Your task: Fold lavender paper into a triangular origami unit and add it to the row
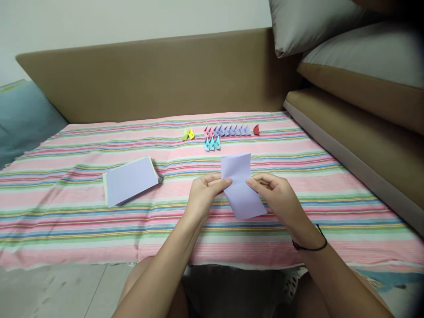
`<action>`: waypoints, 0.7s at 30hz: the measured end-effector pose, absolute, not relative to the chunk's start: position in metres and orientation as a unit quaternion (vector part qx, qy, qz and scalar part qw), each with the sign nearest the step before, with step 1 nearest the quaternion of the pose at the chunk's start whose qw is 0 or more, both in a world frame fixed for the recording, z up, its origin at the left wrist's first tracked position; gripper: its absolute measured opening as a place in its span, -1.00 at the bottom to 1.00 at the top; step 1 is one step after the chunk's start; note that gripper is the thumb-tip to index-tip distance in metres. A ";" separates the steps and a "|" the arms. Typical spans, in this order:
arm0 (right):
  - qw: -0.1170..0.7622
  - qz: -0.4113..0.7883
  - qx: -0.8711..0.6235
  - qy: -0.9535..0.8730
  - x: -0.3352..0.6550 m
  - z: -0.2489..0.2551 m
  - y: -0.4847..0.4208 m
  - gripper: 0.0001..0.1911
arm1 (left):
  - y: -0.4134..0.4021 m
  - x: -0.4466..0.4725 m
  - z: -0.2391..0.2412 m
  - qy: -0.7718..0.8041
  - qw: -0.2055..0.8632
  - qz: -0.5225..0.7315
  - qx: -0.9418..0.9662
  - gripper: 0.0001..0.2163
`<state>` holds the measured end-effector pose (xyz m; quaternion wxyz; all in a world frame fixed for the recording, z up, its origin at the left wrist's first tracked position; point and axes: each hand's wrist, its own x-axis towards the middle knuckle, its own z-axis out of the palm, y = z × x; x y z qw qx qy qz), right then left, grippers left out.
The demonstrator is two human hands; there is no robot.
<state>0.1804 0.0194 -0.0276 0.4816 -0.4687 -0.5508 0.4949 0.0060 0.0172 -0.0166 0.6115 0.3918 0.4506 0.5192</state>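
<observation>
A sheet of lilac paper (243,194) is held up in front of me, above the striped cloth. It bends across its middle, and its lower part slants to the right. My left hand (207,190) pinches its left edge, thumb on top. My right hand (270,187) grips the right edge the same way, with a dark cord around that wrist. The fingertips behind the sheet are hidden. Beyond the hands stand small folded paper pieces: a row of lilac ones (232,130), pink ones (209,132) at its left end, and three turquoise ones (212,144) in front.
To the left lies a stack of paper sheets (132,181), lilac on top. Yellow-green folded pieces (188,134) and a red one (256,130) flank the row. Cushions (361,75) pile up at the right; a brown backrest (165,79) closes the far side. A blue pillow (26,119) is at far left.
</observation>
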 end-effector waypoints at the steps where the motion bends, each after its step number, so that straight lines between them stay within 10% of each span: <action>1: 0.478 0.497 -0.467 -0.553 0.180 -0.027 0.019 -0.81 | 0.017 0.006 -0.017 0.455 0.607 0.520 0.392 -0.82; 21: 0.456 0.504 -0.463 -0.569 0.183 -0.028 0.020 -0.76 | 0.023 -0.001 -0.019 0.434 0.590 0.575 0.366 -0.71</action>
